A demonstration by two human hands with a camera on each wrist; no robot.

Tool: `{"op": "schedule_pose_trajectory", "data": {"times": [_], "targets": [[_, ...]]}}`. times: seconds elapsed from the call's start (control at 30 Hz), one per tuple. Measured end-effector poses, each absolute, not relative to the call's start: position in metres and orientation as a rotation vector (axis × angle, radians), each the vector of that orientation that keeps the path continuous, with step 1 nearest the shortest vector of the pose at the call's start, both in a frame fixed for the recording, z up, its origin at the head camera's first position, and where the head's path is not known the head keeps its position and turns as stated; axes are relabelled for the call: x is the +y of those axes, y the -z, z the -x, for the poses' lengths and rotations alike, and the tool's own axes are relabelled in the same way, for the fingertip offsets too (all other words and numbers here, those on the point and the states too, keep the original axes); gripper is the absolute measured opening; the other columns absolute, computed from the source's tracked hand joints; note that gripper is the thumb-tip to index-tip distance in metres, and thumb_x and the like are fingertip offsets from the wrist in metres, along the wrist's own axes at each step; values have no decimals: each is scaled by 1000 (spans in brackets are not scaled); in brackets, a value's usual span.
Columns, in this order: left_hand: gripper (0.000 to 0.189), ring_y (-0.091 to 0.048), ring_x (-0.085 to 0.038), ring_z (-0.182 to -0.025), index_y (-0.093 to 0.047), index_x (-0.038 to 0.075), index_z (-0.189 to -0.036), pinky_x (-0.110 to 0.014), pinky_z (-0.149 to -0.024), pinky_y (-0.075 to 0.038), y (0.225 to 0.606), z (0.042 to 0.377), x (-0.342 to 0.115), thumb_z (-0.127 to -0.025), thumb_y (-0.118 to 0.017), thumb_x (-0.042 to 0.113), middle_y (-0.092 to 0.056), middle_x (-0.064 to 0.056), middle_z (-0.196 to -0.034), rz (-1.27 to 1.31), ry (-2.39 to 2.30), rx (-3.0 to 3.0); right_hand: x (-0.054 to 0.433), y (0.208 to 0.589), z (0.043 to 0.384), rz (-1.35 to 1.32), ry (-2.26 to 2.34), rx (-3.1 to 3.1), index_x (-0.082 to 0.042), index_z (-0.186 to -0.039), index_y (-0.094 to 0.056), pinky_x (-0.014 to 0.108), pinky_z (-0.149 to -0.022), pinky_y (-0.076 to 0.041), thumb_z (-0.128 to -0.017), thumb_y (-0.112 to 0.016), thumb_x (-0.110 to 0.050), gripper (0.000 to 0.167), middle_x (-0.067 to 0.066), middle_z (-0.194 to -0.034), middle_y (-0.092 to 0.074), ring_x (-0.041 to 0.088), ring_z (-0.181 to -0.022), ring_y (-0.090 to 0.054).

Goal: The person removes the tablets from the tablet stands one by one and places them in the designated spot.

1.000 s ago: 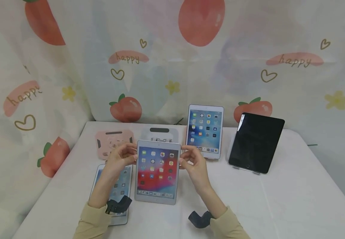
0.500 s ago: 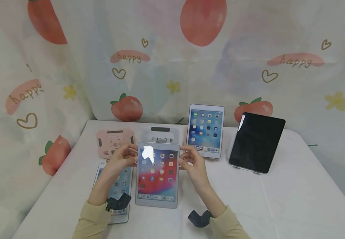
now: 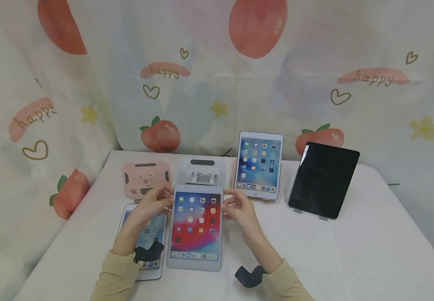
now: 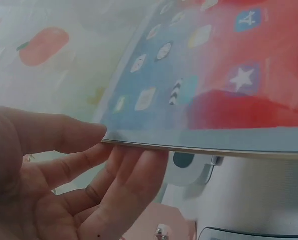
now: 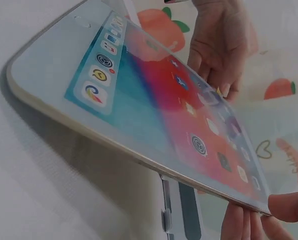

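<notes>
A white-framed tablet (image 3: 194,230) with a red and blue home screen is held between both hands, its top edge raised. My left hand (image 3: 154,202) pinches its upper left edge, thumb on the front and fingers behind, as the left wrist view shows. On the upper right edge my right hand (image 3: 241,211) grips likewise, thumb (image 5: 289,206) in front. The lower end is close above or on the cloth; contact cannot be told. Just behind it lies a pale stand (image 3: 203,167) with a metal hinge, partly hidden. A second white tablet (image 3: 149,274) lies under my left forearm.
A pink stand (image 3: 147,177) lies at the back left. A lit white tablet (image 3: 260,165) leans on a stand at the back, and a dark-screened black tablet (image 3: 323,179) leans on another at right. White cloth covers the table (image 3: 295,242); a printed curtain (image 3: 201,83) hangs behind.
Both hands have brought the held tablet slightly toward me and lower, exposing more of the pale stand. Glare on its screen half a second ago is gone. The propped tablets stay put.
</notes>
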State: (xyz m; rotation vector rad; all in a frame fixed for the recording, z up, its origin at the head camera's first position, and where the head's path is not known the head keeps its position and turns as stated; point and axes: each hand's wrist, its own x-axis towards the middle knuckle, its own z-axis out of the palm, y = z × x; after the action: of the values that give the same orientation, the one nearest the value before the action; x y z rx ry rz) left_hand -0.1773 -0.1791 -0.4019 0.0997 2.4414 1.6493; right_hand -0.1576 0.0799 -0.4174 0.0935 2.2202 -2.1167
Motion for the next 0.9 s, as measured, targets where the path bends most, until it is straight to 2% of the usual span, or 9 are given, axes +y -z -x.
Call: {"op": "schedule_pose_trajectory", "data": {"times": [0.3,0.57,0.7,0.8,0.9], "targets": [[22,-62,-18,-78,-52,-3,-112,-33,-72,-60,408,179,-176,-95,-51,10,-60,-15,-91,-9,-1531,2440,80,426,159,-114,2000,2234,-2,-127,-56,42,-77,-59,-84,-60,-2,43,16,-94,-61,16,-75,-62],[28,-60,-18,-76,-52,-6,-117,-30,-71,-59,415,181,-178,-95,-48,10,-61,-16,-90,11,-1508,2398,78,428,159,-87,1887,2265,3,-132,-52,36,-76,-59,-82,-60,-5,52,16,-99,-58,16,-79,-60],[36,-61,-17,-74,-50,-11,-123,-28,-68,-58,419,183,-177,-95,-47,10,-63,-20,-96,21,-1497,2392,77,429,159,-73,1860,2262,7,-133,-50,38,-77,-59,-81,-61,-3,54,19,-104,-57,17,-84,-59],[46,-62,-16,-73,-42,-14,-134,-28,-66,-58,422,184,-177,-94,-46,7,-62,-24,-106,-9,-1496,2394,76,430,159,-55,1831,2273,9,-132,-50,39,-77,-59,-81,-61,-4,54,22,-108,-57,19,-87,-59],[47,-62,-15,-71,-42,-15,-134,-27,-64,-58,426,185,-176,-93,-46,6,-63,-25,-107,0,-1483,2392,75,431,159,-50,1781,2287,10,-132,-50,40,-79,-58,-82,-63,-7,54,22,-110,-58,23,-92,-60]]}}
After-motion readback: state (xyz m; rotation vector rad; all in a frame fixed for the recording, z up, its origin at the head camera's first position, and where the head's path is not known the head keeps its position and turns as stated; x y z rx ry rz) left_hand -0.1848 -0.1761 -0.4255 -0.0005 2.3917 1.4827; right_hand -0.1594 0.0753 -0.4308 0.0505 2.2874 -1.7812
